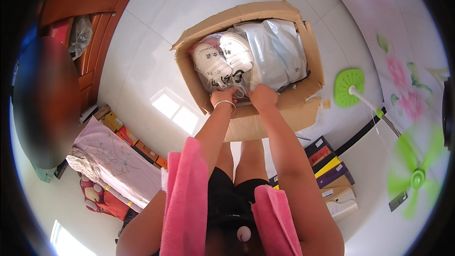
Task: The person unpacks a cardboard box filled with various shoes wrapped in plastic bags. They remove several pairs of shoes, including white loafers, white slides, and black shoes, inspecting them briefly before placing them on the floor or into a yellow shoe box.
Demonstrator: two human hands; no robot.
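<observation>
An open cardboard box (189,83) stands on the tiled floor in front of me. Inside, on the left, lies a clear plastic bag (222,57) with dark print, holding white items that I cannot make out for certain. Beside it is a pale blue-grey plastic-wrapped bundle (276,50). My left hand (223,96), a white bracelet at its wrist, has its fingers closed on the near edge of the clear bag. Close by, my right hand (263,96) is closed at the near side of the box, where the two packages meet; its fingertips are partly hidden.
A green fan (417,178) with blurred blades and a green base (349,88) stands at the right. Several shoe boxes (327,161) are stacked near it. A pink cloth (116,154) lies at the left, below a wooden cabinet (80,2). A pink towel (185,194) hangs down from me.
</observation>
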